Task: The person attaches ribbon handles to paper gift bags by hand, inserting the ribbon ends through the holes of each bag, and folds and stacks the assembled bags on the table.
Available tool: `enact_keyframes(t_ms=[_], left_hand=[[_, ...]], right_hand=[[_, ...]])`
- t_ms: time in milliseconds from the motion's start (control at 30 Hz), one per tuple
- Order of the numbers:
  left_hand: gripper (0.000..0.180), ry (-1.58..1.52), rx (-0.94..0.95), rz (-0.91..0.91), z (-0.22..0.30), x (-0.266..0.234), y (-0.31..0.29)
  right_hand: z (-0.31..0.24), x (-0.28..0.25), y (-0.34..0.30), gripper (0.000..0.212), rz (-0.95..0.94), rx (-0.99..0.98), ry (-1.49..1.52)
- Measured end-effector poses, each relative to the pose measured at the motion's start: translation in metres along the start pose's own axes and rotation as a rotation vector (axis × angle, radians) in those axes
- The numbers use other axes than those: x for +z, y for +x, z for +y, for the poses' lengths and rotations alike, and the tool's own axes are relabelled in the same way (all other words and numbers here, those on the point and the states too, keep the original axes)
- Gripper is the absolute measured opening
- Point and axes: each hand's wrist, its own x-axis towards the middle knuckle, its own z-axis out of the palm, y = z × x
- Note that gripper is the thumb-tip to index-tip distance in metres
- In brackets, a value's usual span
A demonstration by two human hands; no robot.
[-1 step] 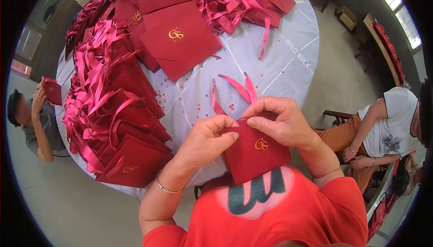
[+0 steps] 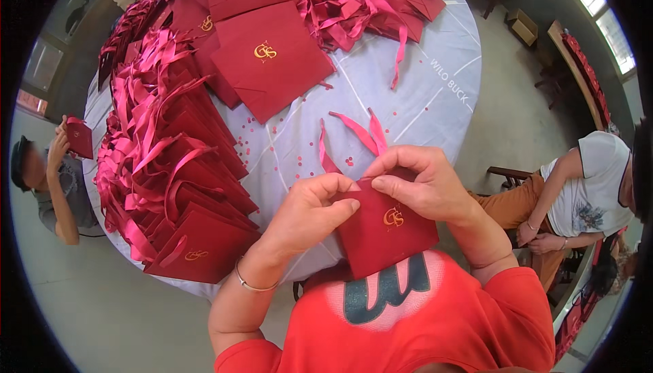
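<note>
A dark red paper gift bag (image 2: 384,237) with a gold emblem is held up in front of my chest, over the table's near edge. My left hand (image 2: 313,209) pinches its upper left edge between thumb and fingers. At the top right edge my right hand (image 2: 425,186) is closed in a pinch too. Pink ribbon ends (image 2: 371,135) stick out beyond the bag's top, on its far side. My fingers cover the spots where the ribbon meets the bag.
Bags with ribbon handles (image 2: 177,169) stand packed along the table's left. Flat red bags (image 2: 272,60) and a ribbon heap (image 2: 347,15) lie at the back. Small red paper dots dot the white tablecloth (image 2: 435,67). One person (image 2: 61,182) sits left with a bag, another (image 2: 578,189) right.
</note>
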Motion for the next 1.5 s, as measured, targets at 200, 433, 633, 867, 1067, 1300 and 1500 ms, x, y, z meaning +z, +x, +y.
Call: enact_keyframes(t_ms=[200, 433, 633, 867, 1067, 1300, 1500], left_hand=[[0.014, -0.023, -0.017, 0.000, 0.014, 0.002, -0.004], [0.017, -0.051, -0.133, -0.107, 0.022, -0.006, -0.006], [0.022, -0.157, -0.097, -0.121, 0.016, -0.009, -0.003], [0.025, -0.224, -0.065, -0.117, 0.013, -0.007, -0.002], [0.023, -0.245, -0.079, -0.238, 0.007, -0.012, 0.001], [0.022, -0.255, -0.066, -0.257, 0.009, -0.011, 0.000], [0.022, -0.278, -0.084, -0.231, 0.010, -0.011, -0.002]], right_hand=[[0.007, 0.003, 0.001, 0.010, 0.029, -0.007, -0.010], [0.013, 0.006, 0.000, 0.012, 0.043, -0.085, -0.100], [0.015, 0.005, -0.001, 0.012, 0.075, -0.097, -0.135], [0.017, 0.004, 0.000, 0.013, 0.073, -0.096, -0.107], [0.014, 0.005, -0.001, 0.012, 0.036, -0.132, -0.065], [0.018, 0.004, -0.002, 0.012, 0.057, -0.155, -0.081], [0.017, 0.003, -0.001, 0.012, 0.044, -0.220, -0.115]])
